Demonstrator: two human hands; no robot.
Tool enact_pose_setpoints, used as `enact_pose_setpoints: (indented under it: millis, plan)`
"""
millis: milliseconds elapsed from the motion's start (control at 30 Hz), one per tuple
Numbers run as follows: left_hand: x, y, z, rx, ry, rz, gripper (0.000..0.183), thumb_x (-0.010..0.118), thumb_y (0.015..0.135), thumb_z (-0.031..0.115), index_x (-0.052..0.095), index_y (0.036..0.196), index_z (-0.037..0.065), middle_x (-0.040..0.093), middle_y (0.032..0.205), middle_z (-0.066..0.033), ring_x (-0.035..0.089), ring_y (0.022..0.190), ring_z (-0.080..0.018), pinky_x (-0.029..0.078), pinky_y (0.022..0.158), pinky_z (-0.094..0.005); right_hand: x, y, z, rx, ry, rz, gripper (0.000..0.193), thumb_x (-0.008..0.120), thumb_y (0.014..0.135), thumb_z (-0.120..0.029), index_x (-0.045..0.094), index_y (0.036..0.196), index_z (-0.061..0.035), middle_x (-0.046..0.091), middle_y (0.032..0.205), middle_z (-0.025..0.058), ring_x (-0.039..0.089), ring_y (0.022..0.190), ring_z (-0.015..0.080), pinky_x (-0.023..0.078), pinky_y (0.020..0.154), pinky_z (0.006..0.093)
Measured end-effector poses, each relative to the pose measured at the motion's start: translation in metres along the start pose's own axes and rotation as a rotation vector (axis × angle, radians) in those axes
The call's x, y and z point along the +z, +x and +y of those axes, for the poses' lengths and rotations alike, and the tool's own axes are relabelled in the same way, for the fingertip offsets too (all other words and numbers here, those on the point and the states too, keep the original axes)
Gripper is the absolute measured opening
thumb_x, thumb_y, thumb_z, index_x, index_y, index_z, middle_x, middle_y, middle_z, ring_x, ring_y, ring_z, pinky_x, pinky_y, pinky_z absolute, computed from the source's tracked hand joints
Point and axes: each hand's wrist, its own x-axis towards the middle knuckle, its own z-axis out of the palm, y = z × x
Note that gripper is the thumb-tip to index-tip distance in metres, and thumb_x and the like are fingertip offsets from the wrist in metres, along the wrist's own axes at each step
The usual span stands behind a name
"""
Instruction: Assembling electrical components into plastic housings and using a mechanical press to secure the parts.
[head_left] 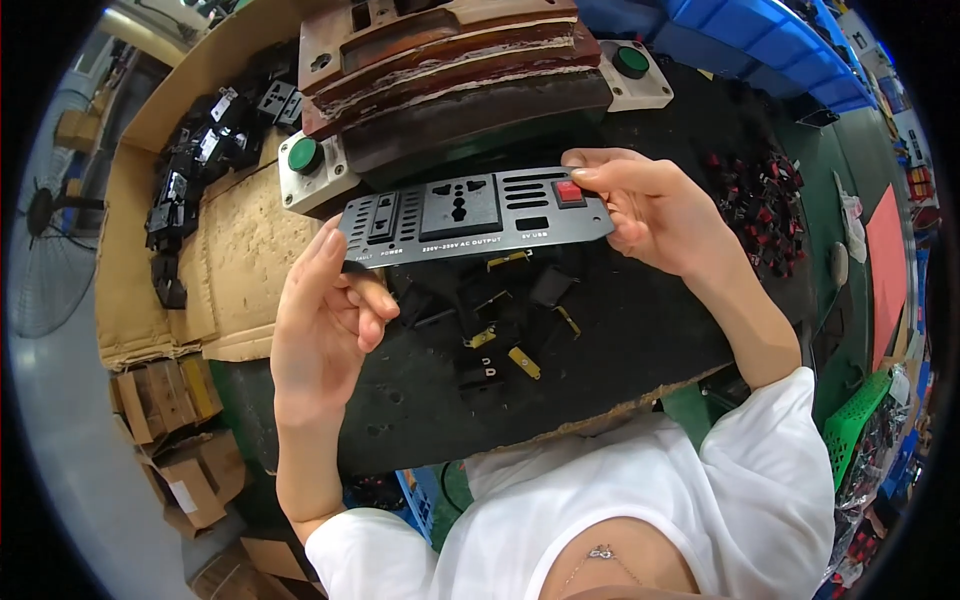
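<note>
Currently both hands hold the long grey metal socket panel (pixel 475 215) above the black counter (pixel 620 340): left hand (pixel 325 325) pinching its 9 o'clock end, right hand (pixel 650 210) clenched at 3 o'clock, thumb on the red rocker switch (pixel 569 192). Best press squarely, panel kept level.

The person wears a plain white short-sleeved top with a wide neckline and a thin silver chain necklace with a small pendant (pixel 601 552); forearms and both hands are bare.
</note>
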Motion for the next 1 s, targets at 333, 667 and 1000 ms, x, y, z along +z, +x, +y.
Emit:
enact_pose_setpoints:
  millis: [333, 667, 1000]
  plan:
    - [-0.005, 0.006, -0.001, 0.009, 0.006, -0.172, 0.038, 0.045, 0.095, 0.027, 0.047, 0.121, -0.001, 0.062, 0.067, -0.013, 0.059, 0.05, -0.0127, 0.044, 0.042, -0.0193, 0.003, 0.002, 0.002, -0.018, -0.014, 0.081, 0.032, 0.057, 0.085, -0.01, 0.046, 0.112, 0.0041, 0.062, 0.075, 0.0054, 0.053, 0.04, 0.006, 0.044, 0.037, 0.0146]
    - [0.002, 0.007, -0.019, 0.226, 0.365, -0.133, 0.032, 0.062, 0.089, 0.027, 0.057, 0.075, -0.002, 0.06, 0.058, -0.012, 0.058, 0.049, -0.0184, 0.043, 0.045, -0.0273, 0.007, -0.004, 0.006, -0.271, -0.401, -0.114, 0.016, 0.055, 0.09, -0.014, 0.046, 0.098, -0.004, 0.051, 0.074, -0.0005, 0.057, 0.053, 0.0055, 0.045, 0.046, 0.0145]
    - [0.019, -0.007, -0.041, 0.068, 0.229, -0.308, 0.034, 0.054, 0.092, 0.025, 0.061, 0.073, -0.002, 0.063, 0.066, -0.0122, 0.06, 0.059, -0.0178, 0.046, 0.054, -0.0268, 0.014, -0.007, 0.018, -0.517, -0.676, -0.247, 0.01, 0.05, 0.093, -0.014, 0.045, 0.089, -0.006, 0.054, 0.072, -0.0004, 0.056, 0.058, 0.0058, 0.04, 0.049, 0.0178]
